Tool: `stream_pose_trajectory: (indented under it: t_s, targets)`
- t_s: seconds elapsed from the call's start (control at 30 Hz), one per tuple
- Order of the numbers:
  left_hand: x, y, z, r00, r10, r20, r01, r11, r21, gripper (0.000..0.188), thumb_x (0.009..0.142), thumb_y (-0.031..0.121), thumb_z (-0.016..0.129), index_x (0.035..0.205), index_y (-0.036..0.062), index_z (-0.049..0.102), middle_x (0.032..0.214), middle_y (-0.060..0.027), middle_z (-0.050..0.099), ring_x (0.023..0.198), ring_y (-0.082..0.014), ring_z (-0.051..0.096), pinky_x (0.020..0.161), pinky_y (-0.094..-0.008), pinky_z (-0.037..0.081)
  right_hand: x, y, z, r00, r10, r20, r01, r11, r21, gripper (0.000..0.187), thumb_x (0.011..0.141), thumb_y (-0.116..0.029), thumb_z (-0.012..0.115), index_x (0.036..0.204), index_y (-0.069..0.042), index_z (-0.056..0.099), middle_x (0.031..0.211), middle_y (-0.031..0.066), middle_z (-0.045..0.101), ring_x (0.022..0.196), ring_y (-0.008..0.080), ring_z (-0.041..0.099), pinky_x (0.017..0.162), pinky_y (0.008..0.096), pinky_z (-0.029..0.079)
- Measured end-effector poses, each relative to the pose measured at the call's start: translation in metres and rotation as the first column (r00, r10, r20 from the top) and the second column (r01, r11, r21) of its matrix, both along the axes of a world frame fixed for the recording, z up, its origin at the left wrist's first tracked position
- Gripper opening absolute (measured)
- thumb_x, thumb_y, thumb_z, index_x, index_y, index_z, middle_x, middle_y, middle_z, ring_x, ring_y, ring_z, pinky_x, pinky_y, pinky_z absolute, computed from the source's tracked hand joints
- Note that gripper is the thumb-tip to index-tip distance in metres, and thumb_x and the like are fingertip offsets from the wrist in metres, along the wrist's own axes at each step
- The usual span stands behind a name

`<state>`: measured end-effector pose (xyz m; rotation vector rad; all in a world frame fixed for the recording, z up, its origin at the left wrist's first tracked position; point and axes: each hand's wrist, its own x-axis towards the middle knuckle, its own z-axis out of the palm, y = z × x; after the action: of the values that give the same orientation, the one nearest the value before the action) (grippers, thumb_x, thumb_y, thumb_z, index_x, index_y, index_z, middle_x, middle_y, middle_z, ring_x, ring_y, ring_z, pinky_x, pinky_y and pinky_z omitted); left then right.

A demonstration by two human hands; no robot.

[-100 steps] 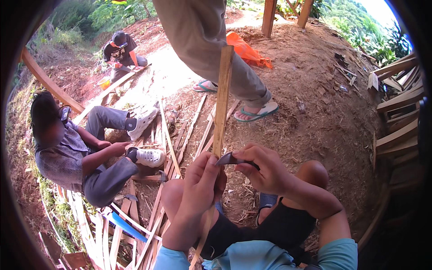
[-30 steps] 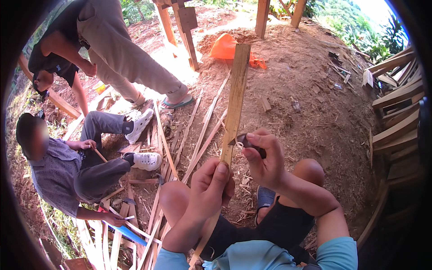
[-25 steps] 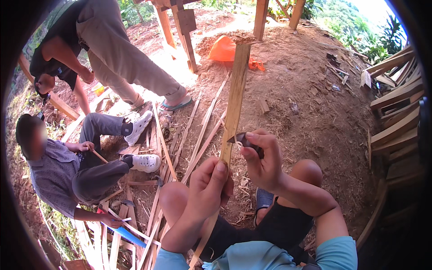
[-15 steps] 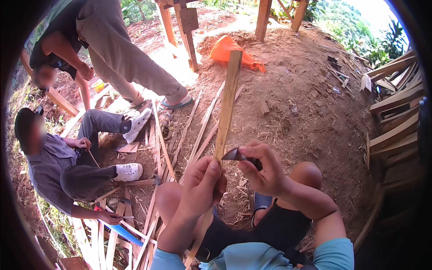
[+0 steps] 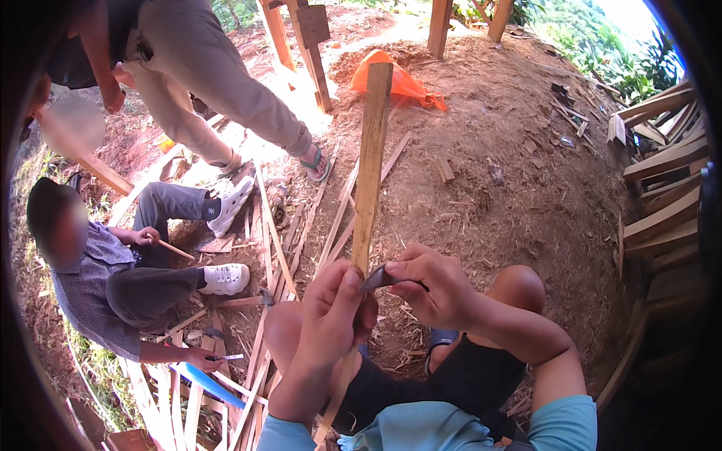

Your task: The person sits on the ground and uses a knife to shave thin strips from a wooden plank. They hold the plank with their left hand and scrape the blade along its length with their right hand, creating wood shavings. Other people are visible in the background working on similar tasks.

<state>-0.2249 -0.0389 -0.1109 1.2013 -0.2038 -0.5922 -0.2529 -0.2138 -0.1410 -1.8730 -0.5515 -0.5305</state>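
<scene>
A long, flat wooden strip (image 5: 370,158) stands nearly upright before me, its lower end running down between my legs. My left hand (image 5: 335,304) is closed around its middle, with the thumb pressed along the near side. Between the thumb and fingers of my right hand (image 5: 436,289) is a dark, pointed blade (image 5: 377,279). The blade's tip reaches the strip just beside my left thumb; whether it cuts into the wood, I cannot tell. My fingers hide the rear part of the blade.
At the left a seated person (image 5: 98,263) holds a thin stick (image 5: 177,249). Another person (image 5: 203,68) stands bent behind. Loose wood strips (image 5: 267,225) litter the ground beside my knee. An orange plastic sheet (image 5: 410,84) lies ahead; stacked lumber (image 5: 665,218) is at right.
My right hand has brought the blade slightly left and down, against the strip by my left thumb. The strip's top has shifted left. The standing person's foot and upper body have moved.
</scene>
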Motion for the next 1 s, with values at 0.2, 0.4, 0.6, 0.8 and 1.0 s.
stream_pose_trajectory:
  t_s: [0.2, 0.4, 0.6, 0.8, 1.0]
  targets:
    - [-0.003, -0.003, 0.000, 0.997, 0.035, 0.068, -0.035, 0.999, -0.010, 0.027, 0.098, 0.028, 0.038, 0.089, 0.0052, 0.049, 0.054, -0.0017, 0.049, 0.036, -0.0040, 0.039, 0.033, -0.0171, 0.028, -0.001, 0.003, -0.001, 0.999, -0.044, 0.024, 0.044, 0.999, 0.021, 0.027, 0.079, -0.002, 0.064, 0.104, -0.005, 0.053, 0.077, 0.0106, 0.055, 0.061, 0.0240, 0.058, 0.051, 0.0307, 0.046]
    - [-0.006, -0.005, -0.001, 0.995, 0.083, 0.064, -0.085, 0.996, 0.027, 0.026, 0.098, 0.027, 0.039, 0.087, 0.0053, 0.049, 0.053, -0.0013, 0.049, 0.037, -0.0032, 0.037, 0.033, -0.0178, 0.027, 0.000, 0.005, -0.005, 0.998, -0.052, 0.028, 0.051, 0.998, 0.039, 0.024, 0.081, -0.003, 0.062, 0.103, -0.004, 0.053, 0.077, 0.0114, 0.055, 0.061, 0.0247, 0.058, 0.050, 0.0311, 0.044]
    - [-0.007, -0.007, -0.003, 0.997, 0.044, 0.068, -0.043, 0.999, -0.017, 0.027, 0.097, 0.028, 0.039, 0.084, 0.0062, 0.047, 0.054, -0.0012, 0.048, 0.038, -0.0034, 0.038, 0.034, -0.0181, 0.029, 0.007, 0.002, -0.009, 0.987, -0.143, 0.080, 0.137, 0.988, 0.070, 0.021, 0.083, -0.004, 0.060, 0.102, -0.003, 0.052, 0.077, 0.0125, 0.055, 0.060, 0.0241, 0.057, 0.050, 0.0306, 0.043]
    - [-0.012, -0.008, 0.000, 0.996, 0.055, 0.069, -0.056, 0.998, 0.009, 0.027, 0.097, 0.028, 0.038, 0.084, 0.0058, 0.047, 0.054, -0.0013, 0.048, 0.039, -0.0042, 0.039, 0.035, -0.0183, 0.030, 0.011, 0.000, 0.001, 0.968, -0.207, 0.145, 0.199, 0.978, 0.066, 0.017, 0.087, -0.007, 0.057, 0.102, -0.001, 0.050, 0.076, 0.0123, 0.055, 0.059, 0.0206, 0.056, 0.050, 0.0279, 0.042]
    - [-0.023, -0.005, -0.004, 0.992, -0.125, -0.014, 0.126, 0.991, 0.039, 0.026, 0.097, 0.027, 0.040, 0.084, 0.0065, 0.048, 0.056, -0.0017, 0.050, 0.040, -0.0048, 0.041, 0.036, -0.0187, 0.032, 0.029, -0.022, -0.001, 0.908, -0.409, -0.092, 0.398, 0.773, 0.494, 0.027, 0.093, -0.021, 0.049, 0.112, -0.005, 0.038, 0.083, 0.0046, 0.048, 0.052, 0.0041, 0.041, 0.040, 0.0172, 0.035]
